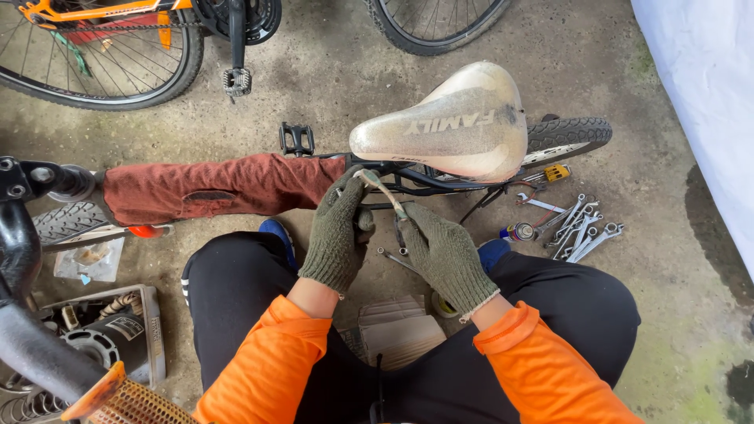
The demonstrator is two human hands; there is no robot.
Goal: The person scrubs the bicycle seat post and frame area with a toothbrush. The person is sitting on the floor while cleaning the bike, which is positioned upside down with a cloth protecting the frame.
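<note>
Seated person, knees apart, bicycle lying across the concrete floor (644, 259) in front. Both hands wear green knit gloves.

Left hand (336, 235): grip closed around a dark frame tube just under the front of the saddle (452, 126); fingers wrapped, thumb side up.

Right hand (446, 255): grip closed on the lower end of a slim wrench (382, 188), whose upper end sits at the saddle clamp, right beside the left glove. The tool head is partly hidden by the saddle nose, so the exact seat on the fastener cannot be told.

Handling, as judged: wrench is stiff steel, light, narrow; knit gloves give fair friction, but a thin shank can roll in the palm. Best hold is far down the handle for leverage. Saddle is worn, smooth-topped, rigid shell; frame tube gives the firmer brace.

Nearby: rust-red cloth (212, 188) draped over the frame to the left; spare spanners (577, 228) fanned on the floor to the right, well apart from the hands.
</note>
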